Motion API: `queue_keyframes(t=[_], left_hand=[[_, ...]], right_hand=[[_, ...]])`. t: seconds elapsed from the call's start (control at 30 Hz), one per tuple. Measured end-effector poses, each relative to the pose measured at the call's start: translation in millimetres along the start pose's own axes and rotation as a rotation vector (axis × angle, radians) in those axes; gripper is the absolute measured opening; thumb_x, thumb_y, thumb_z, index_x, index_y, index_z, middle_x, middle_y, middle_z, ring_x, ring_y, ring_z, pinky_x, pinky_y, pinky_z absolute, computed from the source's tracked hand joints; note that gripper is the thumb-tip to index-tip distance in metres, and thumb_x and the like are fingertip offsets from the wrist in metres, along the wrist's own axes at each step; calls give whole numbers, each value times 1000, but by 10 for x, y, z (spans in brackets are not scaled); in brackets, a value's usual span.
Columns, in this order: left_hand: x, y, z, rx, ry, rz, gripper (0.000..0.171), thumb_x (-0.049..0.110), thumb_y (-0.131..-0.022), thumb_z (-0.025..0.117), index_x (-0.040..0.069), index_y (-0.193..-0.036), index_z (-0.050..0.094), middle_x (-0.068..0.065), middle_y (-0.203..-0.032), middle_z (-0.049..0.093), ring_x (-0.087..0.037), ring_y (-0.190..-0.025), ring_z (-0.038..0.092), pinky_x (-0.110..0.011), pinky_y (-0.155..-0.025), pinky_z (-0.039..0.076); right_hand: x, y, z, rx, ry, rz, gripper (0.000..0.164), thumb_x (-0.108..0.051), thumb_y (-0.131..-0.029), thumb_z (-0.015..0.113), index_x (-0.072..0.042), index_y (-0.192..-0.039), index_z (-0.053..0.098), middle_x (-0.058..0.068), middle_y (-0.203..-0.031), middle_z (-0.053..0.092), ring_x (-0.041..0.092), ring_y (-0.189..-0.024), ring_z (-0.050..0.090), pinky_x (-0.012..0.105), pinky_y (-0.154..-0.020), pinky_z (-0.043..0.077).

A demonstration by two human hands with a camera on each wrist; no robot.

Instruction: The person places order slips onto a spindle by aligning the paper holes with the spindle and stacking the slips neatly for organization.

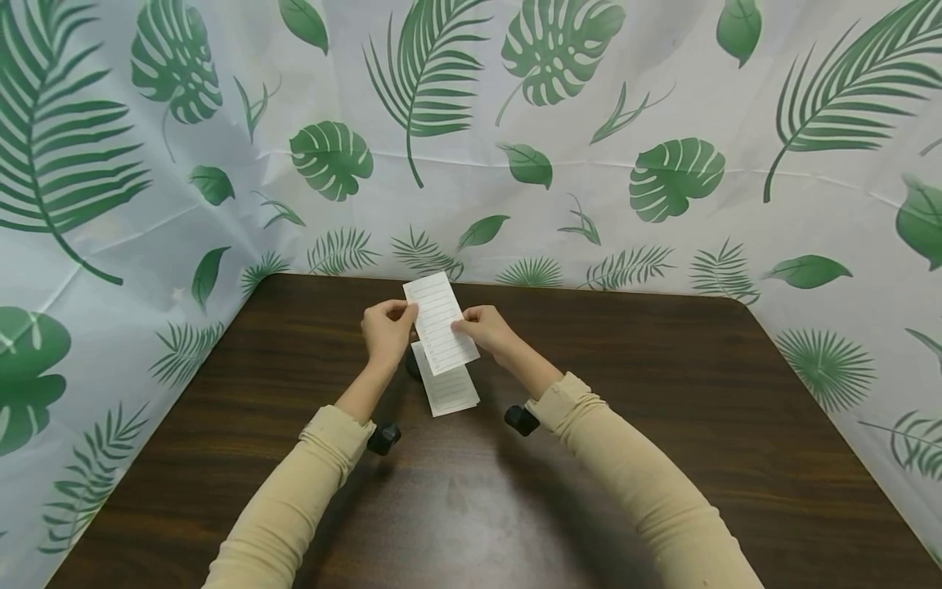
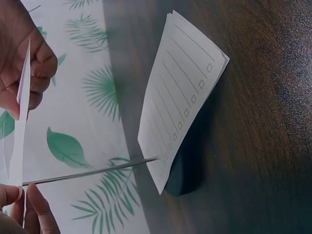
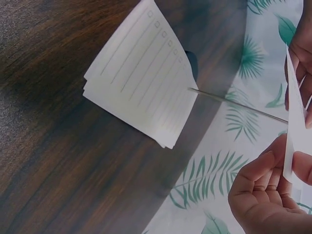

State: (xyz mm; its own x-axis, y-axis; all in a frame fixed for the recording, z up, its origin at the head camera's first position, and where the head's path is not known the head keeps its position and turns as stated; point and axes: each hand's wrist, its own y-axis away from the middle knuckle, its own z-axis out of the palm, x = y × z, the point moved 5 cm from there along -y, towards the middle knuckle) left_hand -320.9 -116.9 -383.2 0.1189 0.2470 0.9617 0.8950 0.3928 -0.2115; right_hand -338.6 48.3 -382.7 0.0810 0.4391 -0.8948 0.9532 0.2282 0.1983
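A white lined checklist sheet (image 1: 441, 323) is held up between both hands. My left hand (image 1: 384, 334) pinches its left edge between thumb and fingers; my right hand (image 1: 489, 330) pinches the right edge. Below it, a small stack of similar sheets (image 2: 178, 83) sits tilted on a paper spike with a black base (image 2: 184, 173). The thin metal spike (image 3: 239, 104) rises through the stack and reaches the held sheet. Whether its tip has pierced that sheet I cannot tell. In the head view, the held sheet hides the spike and part of the stack.
The setup stands on a dark brown wooden table (image 1: 662, 409), toward its far edge. A white cloth with green leaf prints (image 1: 471, 196) hangs behind and at the sides. Black wrist cameras (image 1: 522, 420) sit under both cuffs.
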Motion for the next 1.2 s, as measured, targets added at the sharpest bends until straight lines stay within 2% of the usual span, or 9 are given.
queue_keyframes(t=[0.1,0.23,0.3,0.47,0.7,0.83,1.03,1.13,1.2], left_hand=[[-6,-2,19,-16,-10,-11,19,10,-86,64,-5,-95,70,-21,-85,68,-3,-44,54,-28,-52,59],[7,7,39,-26,-33,-14,20,11,-87,63,-6,-96,70,-22,-87,68,-1,-45,52,-20,-49,56],[21,13,43,-18,-71,-2,20,12,-87,64,-5,-95,70,-21,-88,69,-9,-52,58,-16,-51,53],[58,21,53,5,-141,17,20,15,-86,65,-3,-91,72,-19,-87,71,-27,-76,65,-19,-58,50],[63,15,57,-17,-107,-16,22,15,-87,65,-5,-94,71,-21,-88,69,-28,-62,67,-14,-47,50],[63,5,48,-8,-182,15,22,18,-87,65,-2,-91,71,-18,-86,71,-21,-64,64,-23,-57,52],[88,-21,69,-29,-268,104,20,19,-88,63,1,-84,69,-15,-82,69,-29,-70,63,-37,-65,49],[89,-38,77,-40,-279,105,19,19,-88,61,1,-82,68,-14,-79,68,-23,-65,59,-33,-61,45],[74,-54,78,-53,-256,61,20,19,-87,60,1,-83,68,-11,-77,66,-16,-58,55,-26,-56,44]], right_hand=[[3,10,-3,7,12,-5,20,-10,-93,53,8,-95,62,9,-87,61,11,-69,53,21,-59,46],[2,10,-7,10,19,-13,20,-10,-93,53,8,-94,63,9,-87,61,11,-70,53,20,-58,46],[10,0,-3,8,10,-12,20,-10,-93,53,8,-95,63,8,-86,61,11,-69,53,21,-59,47],[31,-18,-2,7,-5,-2,21,-10,-94,53,8,-96,63,9,-87,61,11,-68,55,27,-64,51],[2,-6,-18,13,-1,-6,21,-10,-94,53,8,-97,63,10,-89,62,11,-70,55,24,-62,51],[-8,-6,-22,8,1,-8,22,-11,-94,53,8,-98,63,11,-92,62,12,-71,56,23,-62,50],[-7,-15,-32,5,6,-7,21,-10,-94,53,9,-97,62,11,-92,62,12,-72,54,21,-60,47],[-4,-31,-31,-1,-6,-1,22,-10,-94,53,8,-98,62,11,-92,62,12,-72,55,23,-62,49],[0,-44,-24,-9,-9,4,22,-11,-94,52,9,-99,62,11,-93,62,12,-72,55,24,-64,50]])
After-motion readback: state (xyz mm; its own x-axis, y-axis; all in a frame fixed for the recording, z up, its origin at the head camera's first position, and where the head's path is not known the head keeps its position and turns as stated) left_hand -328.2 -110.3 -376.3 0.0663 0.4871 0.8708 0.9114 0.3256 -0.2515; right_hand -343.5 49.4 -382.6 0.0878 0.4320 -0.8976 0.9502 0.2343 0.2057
